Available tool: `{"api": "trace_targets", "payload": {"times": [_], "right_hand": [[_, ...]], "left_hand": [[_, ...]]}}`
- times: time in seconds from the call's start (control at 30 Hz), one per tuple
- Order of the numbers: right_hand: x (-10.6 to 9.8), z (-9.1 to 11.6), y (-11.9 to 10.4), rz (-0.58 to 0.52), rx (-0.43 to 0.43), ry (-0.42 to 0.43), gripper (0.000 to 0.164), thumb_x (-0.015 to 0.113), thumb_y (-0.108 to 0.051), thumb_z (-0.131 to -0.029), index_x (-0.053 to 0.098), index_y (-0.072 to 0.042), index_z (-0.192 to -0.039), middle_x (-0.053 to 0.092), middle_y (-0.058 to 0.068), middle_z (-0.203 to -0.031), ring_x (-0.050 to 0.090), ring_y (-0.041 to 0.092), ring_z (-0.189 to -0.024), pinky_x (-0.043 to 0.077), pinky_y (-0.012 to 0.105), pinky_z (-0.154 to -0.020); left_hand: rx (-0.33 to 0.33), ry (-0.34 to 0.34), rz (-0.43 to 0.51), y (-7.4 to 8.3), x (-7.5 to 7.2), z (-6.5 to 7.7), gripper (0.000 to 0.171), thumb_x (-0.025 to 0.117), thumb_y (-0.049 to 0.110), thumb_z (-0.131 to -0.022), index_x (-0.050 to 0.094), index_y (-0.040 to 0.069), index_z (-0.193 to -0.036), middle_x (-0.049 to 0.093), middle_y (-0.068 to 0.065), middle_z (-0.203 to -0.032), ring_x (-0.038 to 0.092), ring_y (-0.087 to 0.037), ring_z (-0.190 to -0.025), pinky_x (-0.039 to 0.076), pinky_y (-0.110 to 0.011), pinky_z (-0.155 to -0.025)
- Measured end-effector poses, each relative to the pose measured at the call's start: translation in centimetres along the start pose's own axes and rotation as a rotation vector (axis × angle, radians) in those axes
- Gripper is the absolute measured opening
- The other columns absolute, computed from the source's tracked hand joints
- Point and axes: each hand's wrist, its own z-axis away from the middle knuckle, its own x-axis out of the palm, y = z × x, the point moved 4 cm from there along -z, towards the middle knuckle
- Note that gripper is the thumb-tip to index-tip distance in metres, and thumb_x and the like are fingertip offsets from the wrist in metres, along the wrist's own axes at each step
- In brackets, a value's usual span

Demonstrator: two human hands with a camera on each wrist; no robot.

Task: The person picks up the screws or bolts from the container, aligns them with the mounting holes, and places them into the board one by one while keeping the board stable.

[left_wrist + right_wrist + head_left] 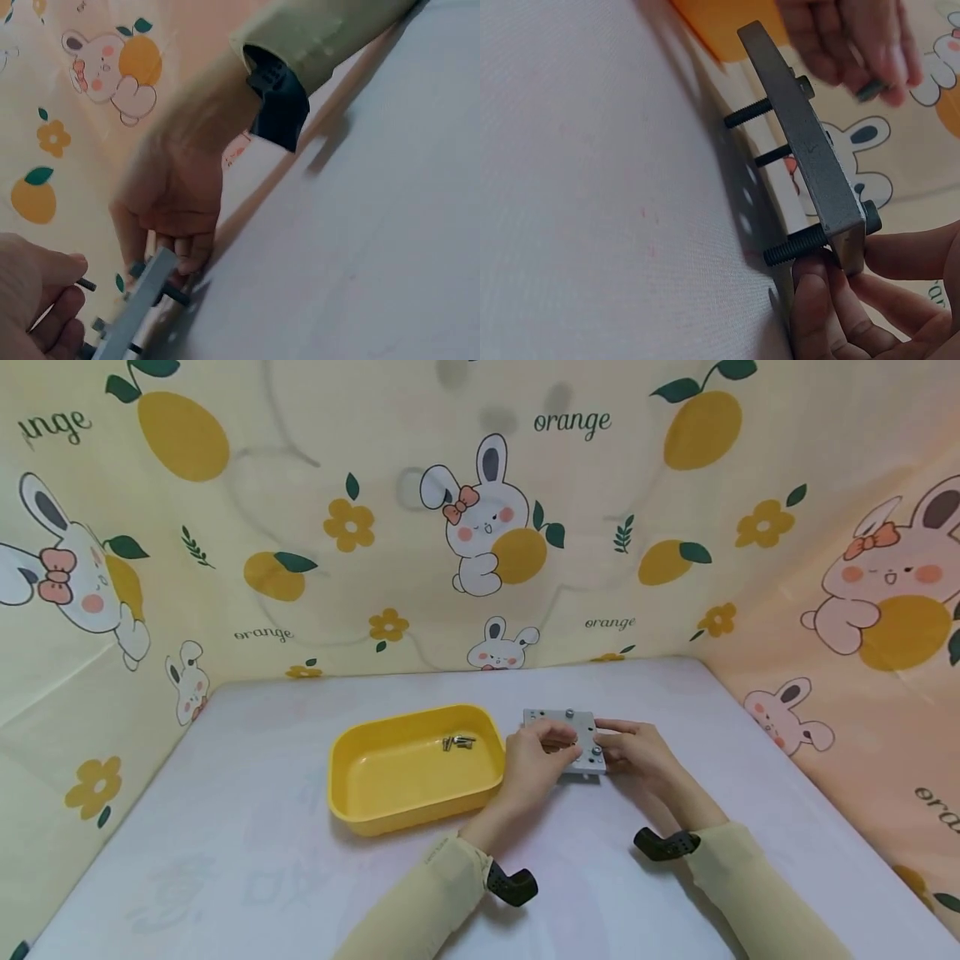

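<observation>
A grey metal plate (584,723) with several holes is held up at a tilt, a little above the table. My right hand (641,754) grips its right edge between thumb and fingers. Bolts stick through the plate, and a thick black threaded bolt (799,245) shows on its underside near my right fingers. In front of the plate's face, my left hand (528,764) pinches a small screw (88,285) between thumb and fingertips. In the right wrist view that screw is apart from the plate.
A yellow tray (360,817) stands left of my left hand, with several loose screws (459,742) near its right end. The white table (247,827) meets a patterned cloth wall (420,652) at the back and on both sides.
</observation>
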Motion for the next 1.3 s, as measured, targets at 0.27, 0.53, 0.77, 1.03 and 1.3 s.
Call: {"api": "trace_targets", "payload": {"times": [0.27,0.53,0.77,1.03,1.3], "right_hand": [[0.7,-0.2,0.0,-0.002,-0.002,-0.022,0.051,0.063,-0.012,-0.096,0.048,0.000,-0.143,0.070,0.012,-0.106,0.067,0.015,-0.076,0.056,0.031,-0.068],[0.6,-0.2,-0.3,0.016,0.000,-0.014,0.050,0.063,-0.015,-0.096,0.049,-0.003,-0.143,0.067,0.014,-0.114,0.066,0.017,-0.079,0.056,0.032,-0.070],[0.5,0.0,-0.6,0.001,0.004,-0.019,0.051,0.063,-0.014,-0.096,0.048,-0.002,-0.144,0.068,0.012,-0.107,0.066,0.017,-0.079,0.056,0.033,-0.071],[0.3,0.0,-0.5,-0.005,0.005,-0.014,0.052,0.064,-0.014,-0.095,0.049,-0.002,-0.143,0.070,0.008,-0.098,0.066,0.016,-0.077,0.056,0.032,-0.070],[0.1,0.2,-0.2,-0.010,0.005,-0.008,0.051,0.063,-0.013,-0.096,0.049,0.000,-0.143,0.070,0.010,-0.100,0.066,0.016,-0.077,0.056,0.030,-0.068]], "left_hand": [[-0.059,0.083,-0.113,-1.4,0.5,-0.3,0.011,0.079,0.012,-0.085,0.074,0.011,-0.095,0.071,0.010,-0.089,0.064,-0.012,-0.087,0.050,-0.029,-0.075],[-0.088,0.072,-0.165,-1.9,0.8,-0.9,0.012,0.080,0.014,-0.084,0.076,0.013,-0.095,0.069,0.014,-0.086,0.062,-0.006,-0.080,0.049,-0.025,-0.069],[-0.118,0.065,-0.177,-1.8,0.9,-1.3,0.009,0.080,0.014,-0.085,0.077,0.015,-0.093,0.070,0.013,-0.085,0.061,-0.003,-0.078,0.048,-0.024,-0.067],[-0.095,0.042,-0.195,-1.8,1.2,-1.5,0.012,0.082,0.010,-0.082,0.077,0.012,-0.093,0.072,0.008,-0.086,0.063,-0.005,-0.087,0.048,-0.028,-0.083],[-0.030,-0.036,-0.196,0.1,1.0,-0.2,0.025,0.078,0.011,-0.085,0.073,0.008,-0.109,0.070,0.007,-0.103,0.057,-0.008,-0.105,0.045,-0.031,-0.092]]}}
